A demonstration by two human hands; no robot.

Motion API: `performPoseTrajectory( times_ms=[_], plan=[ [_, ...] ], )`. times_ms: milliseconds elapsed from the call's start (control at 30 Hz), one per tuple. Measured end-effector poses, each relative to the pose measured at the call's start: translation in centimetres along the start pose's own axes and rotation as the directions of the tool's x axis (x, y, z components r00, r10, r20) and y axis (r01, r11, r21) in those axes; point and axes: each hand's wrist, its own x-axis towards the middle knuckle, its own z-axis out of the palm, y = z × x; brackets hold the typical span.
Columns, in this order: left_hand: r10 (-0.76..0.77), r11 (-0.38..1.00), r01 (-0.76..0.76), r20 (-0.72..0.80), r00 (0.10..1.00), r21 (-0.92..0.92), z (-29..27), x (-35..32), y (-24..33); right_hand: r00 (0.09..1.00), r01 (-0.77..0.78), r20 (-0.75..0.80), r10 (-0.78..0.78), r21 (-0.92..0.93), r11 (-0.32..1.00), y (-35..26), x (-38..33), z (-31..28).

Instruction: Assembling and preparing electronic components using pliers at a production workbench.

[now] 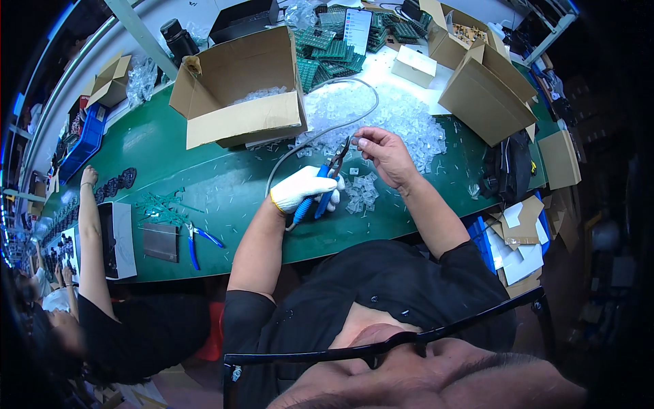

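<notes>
My left hand (303,189), in a white glove, is closed around blue-handled nippers (337,162) with dark jaws pointing up and away. A grey cable (373,102) loops from the back down toward their handles. Close to the jaw tips, my bare right hand (387,153) pinches what looks like a small clear plastic piece, mostly hidden by the fingers. Beyond both hands spreads a large heap of clear plastic pieces (409,126). A smaller cluster of clear pieces (362,194) lies on the green table (272,235), between my forearms.
An open cardboard box (245,126) with clear pieces inside stands behind my left hand. Green circuit boards (330,51) are stacked at the back beside a lit phone (357,31). More boxes (487,92) stand right. Blue pliers (197,242) and a co-worker's arm (92,232) are left.
</notes>
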Motion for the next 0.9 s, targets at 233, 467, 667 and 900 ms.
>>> performPoseTrajectory(
  times_ms=[233,467,667,900],
  plan=[
    [0.009,1.000,-0.009,-0.004,1.000,0.002,0.0,0.0,0.0,0.998,-0.055,0.030,0.049,0.238,0.970,-0.1,-0.1,-0.1],
    [0.025,1.000,-0.025,0.027,0.999,0.008,-0.4,0.0,-0.3,0.996,-0.091,0.031,0.086,0.264,0.960,0.5,0.0,0.1],
    [0.027,1.000,-0.026,0.026,0.999,-0.002,-0.3,0.2,-0.2,0.997,-0.075,0.009,0.075,0.255,0.964,1.6,0.3,0.3],
    [0.030,1.000,-0.030,0.029,0.999,0.004,-0.7,0.2,-0.5,0.997,-0.058,-0.036,0.069,0.246,0.967,0.6,-0.3,1.4]
  ],
)
